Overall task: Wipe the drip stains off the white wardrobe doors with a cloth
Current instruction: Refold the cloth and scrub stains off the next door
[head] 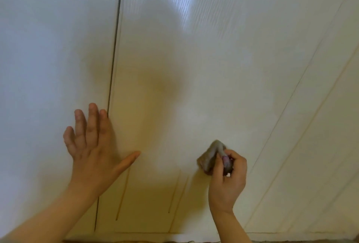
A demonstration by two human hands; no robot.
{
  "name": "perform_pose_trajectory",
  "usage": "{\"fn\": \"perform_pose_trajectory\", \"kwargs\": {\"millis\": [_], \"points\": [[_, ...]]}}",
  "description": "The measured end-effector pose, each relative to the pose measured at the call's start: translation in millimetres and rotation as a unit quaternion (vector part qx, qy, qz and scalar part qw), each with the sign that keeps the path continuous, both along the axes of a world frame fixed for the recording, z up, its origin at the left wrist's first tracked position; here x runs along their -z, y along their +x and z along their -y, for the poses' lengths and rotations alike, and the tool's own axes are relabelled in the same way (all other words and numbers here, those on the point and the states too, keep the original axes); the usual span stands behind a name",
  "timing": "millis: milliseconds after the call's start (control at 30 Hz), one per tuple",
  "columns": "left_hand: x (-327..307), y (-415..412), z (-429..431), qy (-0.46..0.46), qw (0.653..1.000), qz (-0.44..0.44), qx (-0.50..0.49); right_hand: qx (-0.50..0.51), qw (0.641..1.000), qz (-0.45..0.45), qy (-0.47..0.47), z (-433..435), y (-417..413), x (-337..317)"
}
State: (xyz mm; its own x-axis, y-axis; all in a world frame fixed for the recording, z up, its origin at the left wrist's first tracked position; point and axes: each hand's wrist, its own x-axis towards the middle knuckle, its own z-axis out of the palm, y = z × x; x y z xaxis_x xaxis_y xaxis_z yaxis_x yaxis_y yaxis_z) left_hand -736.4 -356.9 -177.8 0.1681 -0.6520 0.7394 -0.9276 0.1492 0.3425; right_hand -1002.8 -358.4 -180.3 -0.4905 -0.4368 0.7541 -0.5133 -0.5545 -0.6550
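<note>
Bare left hand (91, 151) and bare right hand (227, 180) on 2 bare forearms.

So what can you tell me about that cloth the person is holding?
The cloth is a small grey-brown rag, soft-looking and bunched into a wad. The right hand grips it with curled fingers, holding it against the white wardrobe door, low down, just above and to the right of thin brownish drip stains. Blur hides its weave.

Wardrobe doors (213, 58): white, fine vertical wood-grain texture, satin sheen where lit. Cloth (208, 157): grey-brown, soft, matt fabric, crumpled. Drip stains (122, 194): thin, brownish, dull.
</note>
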Motion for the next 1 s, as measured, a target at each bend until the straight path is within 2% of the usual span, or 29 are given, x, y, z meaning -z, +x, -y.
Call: {"fn": "perform_pose_trajectory", "kwargs": {"millis": [100, 167, 367, 500, 633, 767, 833, 900, 1000], "points": [[16, 36, -5, -0.05, 0.996, 0.07, 0.003, -0.045, 0.99, -0.13, -0.01, -2, 19, -1], [25, 61, -9, -0.075, 0.993, 0.095, -0.011, -0.074, 0.98, -0.182, -0.019, -2, 36, 0], [43, 100, -13, -0.044, 0.988, 0.143, -0.024, -0.081, 0.953, -0.274, -0.104, 13, 99, -11], [52, 107, -10, -0.012, 0.987, 0.16, -0.021, -0.072, 0.94, -0.301, -0.142, 25, 138, -1], [55, 109, -7, 0.011, 0.987, 0.158, -0.017, -0.104, 0.885, -0.423, -0.165, 29, 160, 53], [55, 114, -9, 0.003, 0.987, 0.159, -0.006, -0.128, 0.833, -0.528, -0.109, 25, 163, 108], [54, 114, -11, 0.021, 0.988, 0.154, 0.002, -0.14, 0.837, -0.521, -0.093, 20, 159, 106], [52, 115, -12, 0.032, 0.988, 0.149, 0.002, -0.145, 0.867, -0.465, -0.106, 14, 156, 82], [52, 112, -11, 0.038, 0.99, 0.139, -0.003, -0.095, 0.919, -0.35, -0.153, 13, 154, 22]]}}
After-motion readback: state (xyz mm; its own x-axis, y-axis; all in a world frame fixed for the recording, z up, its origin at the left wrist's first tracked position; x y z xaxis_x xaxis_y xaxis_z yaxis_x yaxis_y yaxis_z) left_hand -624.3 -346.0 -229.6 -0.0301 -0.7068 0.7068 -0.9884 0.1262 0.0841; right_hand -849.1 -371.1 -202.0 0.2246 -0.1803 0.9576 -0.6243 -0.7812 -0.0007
